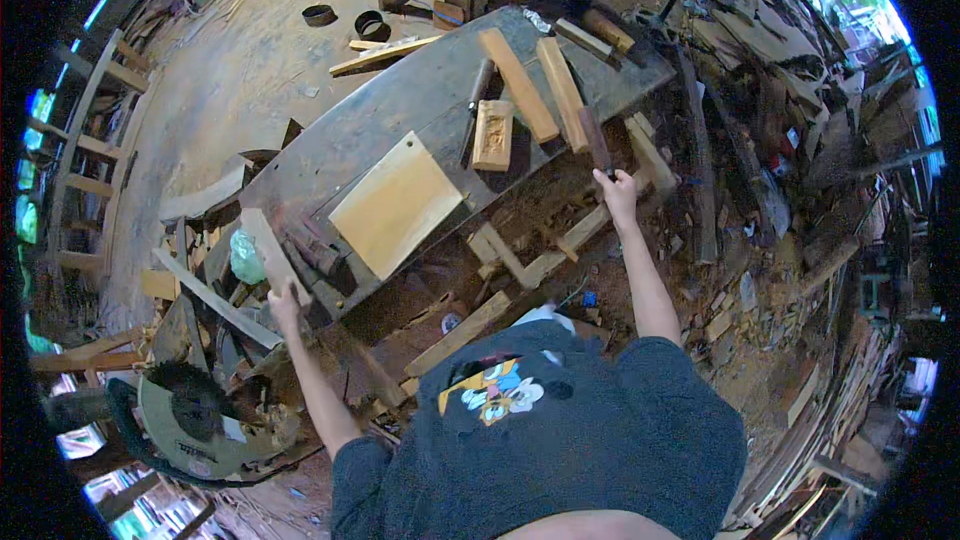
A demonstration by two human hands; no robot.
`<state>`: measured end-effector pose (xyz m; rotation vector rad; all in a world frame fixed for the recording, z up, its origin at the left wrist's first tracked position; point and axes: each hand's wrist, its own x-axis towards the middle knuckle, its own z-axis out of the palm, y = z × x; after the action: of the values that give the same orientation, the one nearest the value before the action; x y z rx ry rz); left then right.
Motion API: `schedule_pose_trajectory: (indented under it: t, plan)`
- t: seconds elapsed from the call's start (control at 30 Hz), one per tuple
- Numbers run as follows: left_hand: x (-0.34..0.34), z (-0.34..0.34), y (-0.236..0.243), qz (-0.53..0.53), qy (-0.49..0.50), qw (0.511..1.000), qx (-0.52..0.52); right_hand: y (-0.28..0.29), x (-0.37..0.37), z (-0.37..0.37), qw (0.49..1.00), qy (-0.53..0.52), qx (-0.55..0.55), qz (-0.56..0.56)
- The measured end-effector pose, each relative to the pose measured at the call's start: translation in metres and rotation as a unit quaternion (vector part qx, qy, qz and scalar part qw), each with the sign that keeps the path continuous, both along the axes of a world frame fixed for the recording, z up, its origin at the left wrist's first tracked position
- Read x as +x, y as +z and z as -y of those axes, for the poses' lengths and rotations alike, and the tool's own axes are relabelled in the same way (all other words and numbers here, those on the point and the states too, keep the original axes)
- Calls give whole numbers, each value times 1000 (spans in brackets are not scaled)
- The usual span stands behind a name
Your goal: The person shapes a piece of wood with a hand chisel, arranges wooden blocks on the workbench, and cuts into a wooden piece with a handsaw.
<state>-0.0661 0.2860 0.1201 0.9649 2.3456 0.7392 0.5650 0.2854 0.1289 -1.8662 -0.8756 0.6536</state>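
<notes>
your left hand pinches the near end of a pale board at the left end of the worktop; your right hand is wrapped around a dark stick by its near edge. both look stiff, fairly light; edges suit gripping.

Wears dk. blue-grey T-shirt w/ short, loose slvs.. Bears cartoon print on front, in wht., lt. blue & yel.-orange, w/ blk. parts alongside. Leaves L forearm, R forearm, L hand & R hand bare.
</notes>
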Motion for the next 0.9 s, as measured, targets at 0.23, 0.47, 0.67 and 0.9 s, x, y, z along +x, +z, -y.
schedule_pose_trajectory:
  t: [0.23, 0.47, 0.67, 0.9]
  plan:
    - [132, 40, 54, -3, -42, 997, 59, -40, 101, -133, 979, -23, -59, 193]
    - [221, 28, 26, -46, 8, 998, 44, -66, 111, -217, 960, 13, -116, 255]
    - [233, 12, 4, -99, 8, 994, 51, -56, 104, -220, 938, 64, -147, 306]
    - [232, 4, 6, -90, -19, 996, 14, -48, 110, -214, 940, 58, -156, 297]
